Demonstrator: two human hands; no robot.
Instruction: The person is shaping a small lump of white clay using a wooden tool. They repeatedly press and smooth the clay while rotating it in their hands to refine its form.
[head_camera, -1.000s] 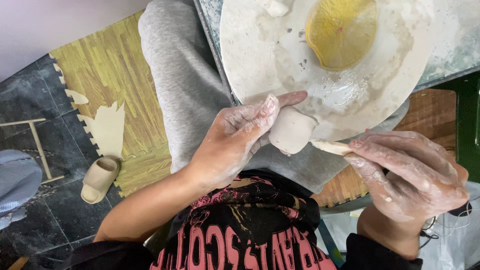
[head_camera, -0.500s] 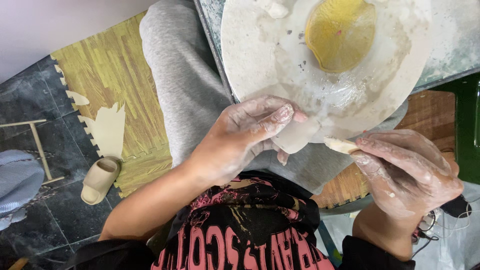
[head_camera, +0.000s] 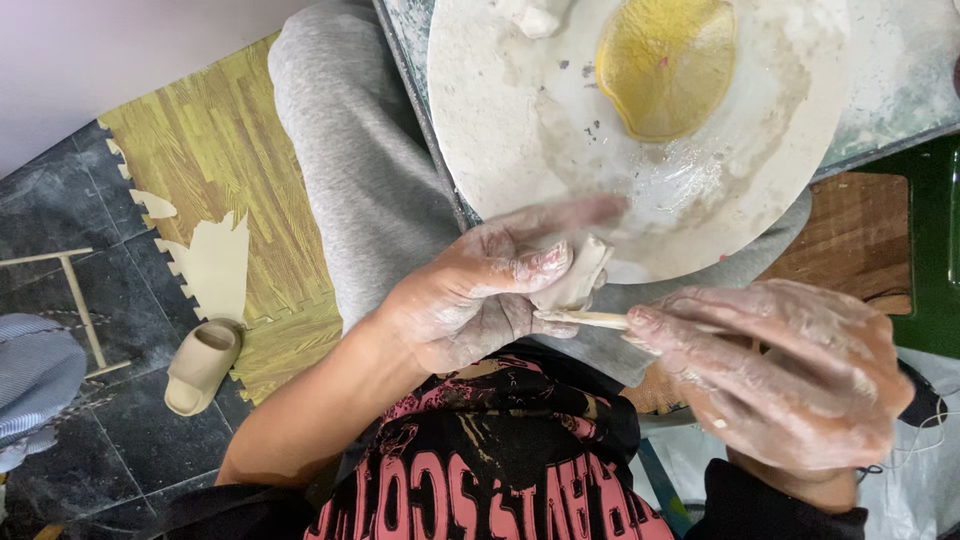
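Closest to the camera, the clay-smeared right hand (head_camera: 775, 375) pinches a thin wooden tool (head_camera: 590, 319), its tip touching a small pale lump of clay (head_camera: 578, 275). The left hand (head_camera: 480, 295) closes its fingers and thumb around that lump, just over the near rim of a round white board (head_camera: 480, 120). Farther off, a yellow sponge (head_camera: 665, 65) lies on the board.

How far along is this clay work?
Done: the round board is smeared with wet clay, and a yellow sponge lies on it. In hand: the left hand grips a small clay piece while the right hand holds a thin wooden tool against it. Left: the piece looks rough, and another clay lump sits at the board's far edge.
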